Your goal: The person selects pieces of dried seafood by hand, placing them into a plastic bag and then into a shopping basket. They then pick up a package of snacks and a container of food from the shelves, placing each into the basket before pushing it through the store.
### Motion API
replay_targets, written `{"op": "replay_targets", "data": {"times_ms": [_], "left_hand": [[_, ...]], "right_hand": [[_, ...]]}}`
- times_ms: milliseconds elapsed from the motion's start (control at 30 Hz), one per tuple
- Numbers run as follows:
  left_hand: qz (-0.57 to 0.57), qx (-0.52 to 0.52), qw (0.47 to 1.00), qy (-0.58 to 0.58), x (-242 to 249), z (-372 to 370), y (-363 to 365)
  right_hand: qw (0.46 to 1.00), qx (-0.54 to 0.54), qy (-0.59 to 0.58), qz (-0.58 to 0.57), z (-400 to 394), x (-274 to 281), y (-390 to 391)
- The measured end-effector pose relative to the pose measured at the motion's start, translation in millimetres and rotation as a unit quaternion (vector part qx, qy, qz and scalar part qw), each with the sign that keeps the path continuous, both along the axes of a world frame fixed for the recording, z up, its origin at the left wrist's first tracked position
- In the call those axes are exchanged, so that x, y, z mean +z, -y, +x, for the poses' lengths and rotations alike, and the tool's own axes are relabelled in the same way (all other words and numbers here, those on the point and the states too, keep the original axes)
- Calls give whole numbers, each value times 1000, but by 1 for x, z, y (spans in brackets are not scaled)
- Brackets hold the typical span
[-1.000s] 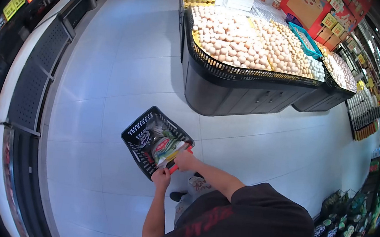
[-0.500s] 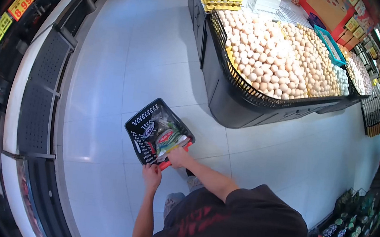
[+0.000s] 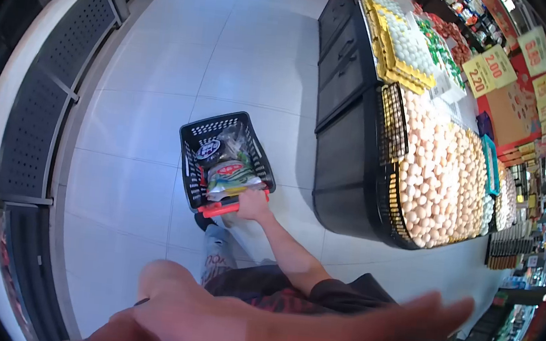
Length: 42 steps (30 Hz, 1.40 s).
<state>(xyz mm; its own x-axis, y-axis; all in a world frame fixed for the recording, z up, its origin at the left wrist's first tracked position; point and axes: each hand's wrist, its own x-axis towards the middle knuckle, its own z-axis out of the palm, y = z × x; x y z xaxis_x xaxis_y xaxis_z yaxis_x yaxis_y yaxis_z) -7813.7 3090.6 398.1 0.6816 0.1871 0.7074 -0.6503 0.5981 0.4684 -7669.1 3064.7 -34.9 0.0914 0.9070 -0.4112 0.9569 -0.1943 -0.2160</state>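
A black perforated shopping basket (image 3: pixel 188 155) hangs low in front of me, just above the floor. My right hand (image 3: pixel 254 204) is closed round its red handle (image 3: pixel 221 210). Inside lie a clear plastic packet with green and red print (image 3: pixel 229 174) and a dark package with a round white label (image 3: pixel 208 149). Close to the camera, my left forearm crosses the bottom of the view, and my left hand (image 3: pixel 403 323) reaches to the right. Its fingers are stretched and apart, though blurred, with nothing visible in them.
To the right stands a dark egg counter (image 3: pixel 346 171) heaped with loose brown eggs (image 3: pixel 442 178). Stacked yellow egg trays (image 3: pixel 389 46) and yellow price signs (image 3: pixel 489 72) are farther back. A dark perforated shelf unit (image 3: pixel 36 145) lines the left side. Pale tiled floor (image 3: pixel 128 122) lies between.
My left hand has left the basket and come up close to the camera, swinging to the right. My right hand keeps the handle. The view has turned, with the egg counter now farther right.
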Motion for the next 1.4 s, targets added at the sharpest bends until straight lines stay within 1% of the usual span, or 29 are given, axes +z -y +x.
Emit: {"op": "replay_targets", "data": {"times_ms": [67,133,167,233,300,367,400,467,567,633,700,767,833,867,900,967,1000,1033,1067,1100,1133,1167,1233,1267,1300,1333,1367,1400], "left_hand": [[13,8,1000,19,5,6,-64],[26,17,999,34,8,22,-123],[17,17,999,24,21,26,-159],[28,31,998,37,14,40,-210],[52,50,997,35,11,60,-277],[68,66,995,30,6,86,-341],[64,67,995,22,17,108,-378],[75,85,993,21,7,140,-433],[97,112,989,17,5,192,-517],[109,138,984,9,10,222,-571],[121,174,977,4,11,249,-625],[138,220,966,-11,11,267,-679],[154,264,952,-26,7,282,-736],[166,289,942,-42,9,289,-769],[178,315,931,-56,4,293,-798],[210,369,898,-111,-7,296,-863],[226,396,878,-149,-17,297,-897],[235,421,855,-192,-25,298,-930],[223,440,839,-231,-39,300,-964],[205,451,831,-255,-51,308,-1004],[179,461,841,-221,-72,314,-1026],[182,461,840,-219,-73,312,-1053],[311,388,863,-90,-68,320,-1111],[304,362,879,-67,-60,329,-1138],[334,346,875,-49,-48,340,-1168],[363,318,875,-41,-30,370,-1206],[335,365,869,-11,-23,384,-1219],[341,380,860,15,-18,400,-1240]], "right_hand": [[1000,-4,7,6,13,-6,-60],[1000,-12,9,21,29,1,-126],[1000,-28,-8,-1,8,17,-138],[998,-45,-16,-39,28,15,-199],[999,-44,-8,-14,48,11,-266],[999,-46,-5,1,68,-2,-326],[998,-55,-19,-18,72,3,-352],[998,-59,-21,-26,104,-17,-407],[998,-63,-25,-4,145,-31,-499],[996,-81,-41,5,166,-37,-544],[996,-76,-30,24,202,-44,-600],[997,-65,-31,37,225,-59,-650],[993,-66,-6,99,257,-78,-699],[985,-57,-7,165,262,-75,-717],[985,-56,-4,164,278,-71,-738],[999,-32,10,43,303,-42,-794],[998,-23,3,51,318,-56,-817],[996,-32,52,71,330,-68,-838],[994,-52,35,85,342,-66,-859],[995,-67,31,63,356,-64,-893],[996,-76,34,42,368,-66,-917],[995,-77,34,45,373,-68,-936],[993,-98,23,55,398,-69,-983],[993,-95,26,60,414,-71,-1010],[992,-107,31,53,425,-74,-1031],[991,-128,26,39,438,-72,-1055],[990,-134,24,40,445,-76,-1072],[991,-128,32,29,459,-77,-1097]]}}
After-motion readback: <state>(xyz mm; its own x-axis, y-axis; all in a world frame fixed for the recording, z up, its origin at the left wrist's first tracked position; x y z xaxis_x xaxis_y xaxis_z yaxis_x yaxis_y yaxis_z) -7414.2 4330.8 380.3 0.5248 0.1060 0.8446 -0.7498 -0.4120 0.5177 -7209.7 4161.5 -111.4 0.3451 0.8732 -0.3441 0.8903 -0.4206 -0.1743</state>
